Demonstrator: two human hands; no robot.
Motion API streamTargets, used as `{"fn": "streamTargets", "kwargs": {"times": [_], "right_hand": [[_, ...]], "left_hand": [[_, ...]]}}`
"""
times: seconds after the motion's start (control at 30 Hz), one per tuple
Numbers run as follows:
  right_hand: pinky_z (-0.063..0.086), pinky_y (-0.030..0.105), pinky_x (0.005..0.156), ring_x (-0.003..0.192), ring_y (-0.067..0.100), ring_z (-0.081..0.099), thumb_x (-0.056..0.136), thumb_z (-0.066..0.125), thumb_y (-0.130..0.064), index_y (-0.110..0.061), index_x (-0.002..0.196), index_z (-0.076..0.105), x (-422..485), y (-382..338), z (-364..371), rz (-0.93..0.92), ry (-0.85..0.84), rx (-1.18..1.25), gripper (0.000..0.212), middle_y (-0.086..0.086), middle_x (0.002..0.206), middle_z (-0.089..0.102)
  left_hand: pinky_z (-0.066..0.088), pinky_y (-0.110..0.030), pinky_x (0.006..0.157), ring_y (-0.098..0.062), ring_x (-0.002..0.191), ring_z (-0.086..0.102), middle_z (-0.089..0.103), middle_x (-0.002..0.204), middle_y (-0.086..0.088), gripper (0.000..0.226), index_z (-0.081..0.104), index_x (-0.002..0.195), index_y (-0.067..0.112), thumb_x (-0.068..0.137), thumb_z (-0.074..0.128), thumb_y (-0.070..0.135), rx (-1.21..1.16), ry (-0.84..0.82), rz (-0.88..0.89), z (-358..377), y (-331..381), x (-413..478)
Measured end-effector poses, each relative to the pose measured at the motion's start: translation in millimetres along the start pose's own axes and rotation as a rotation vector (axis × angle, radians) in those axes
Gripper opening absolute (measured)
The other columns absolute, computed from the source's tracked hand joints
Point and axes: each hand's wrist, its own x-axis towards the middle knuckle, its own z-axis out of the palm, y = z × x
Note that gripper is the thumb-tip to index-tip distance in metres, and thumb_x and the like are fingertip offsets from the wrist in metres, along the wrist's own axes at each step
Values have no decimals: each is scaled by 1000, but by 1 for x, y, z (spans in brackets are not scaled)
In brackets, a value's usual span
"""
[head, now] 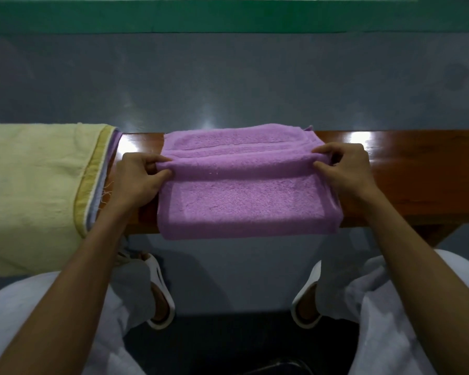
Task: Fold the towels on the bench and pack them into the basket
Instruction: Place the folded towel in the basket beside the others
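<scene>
Wooden surface (406,169) w/ purple towel (244,201) mid-way, overhanging near edge. My left hand (138,177) & right hand (341,171) pinch its fold's ends. Uneven pull could skew it or drag it off.

Bare forearms (73,288), loose white trousers (16,315) — creased and baggy, white slide sandals (161,282) — one broad strap each

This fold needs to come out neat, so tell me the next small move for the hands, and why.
Probably lift the pinched ridge and lay it toward the far edge. The left hand and right hand each pinch one end of a raised crease across the purple towel, whose near edge overhangs the bench.
</scene>
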Motion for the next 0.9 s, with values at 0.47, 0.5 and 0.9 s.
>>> {"fn": "streamTargets", "kwargs": {"times": [0.47,0.5,0.9], "right_hand": [[48,23,66,78,16,65,87,79,-31,-21,109,81,9,8,-15,-75,127,-77,24,4,95,75],[48,24,65,76,13,65,88,79,-33,-22,109,81,9,7,-17,-60,130,-65,25,2,94,76],[57,27,58,65,13,73,91,73,-9,-13,90,75,19,-14,-2,205,123,434,5,6,76,76]], "left_hand": [[60,-37,63,-16,64,68,72,83,2,20,79,111,23,95,73,33,62,95,85,-14,9,-2],[59,-35,61,-16,62,68,72,82,2,19,78,110,22,95,72,31,43,85,79,-15,11,-2],[55,-24,51,-26,79,78,78,95,-14,11,55,107,13,109,45,10,-549,-116,-254,3,29,3]]}}
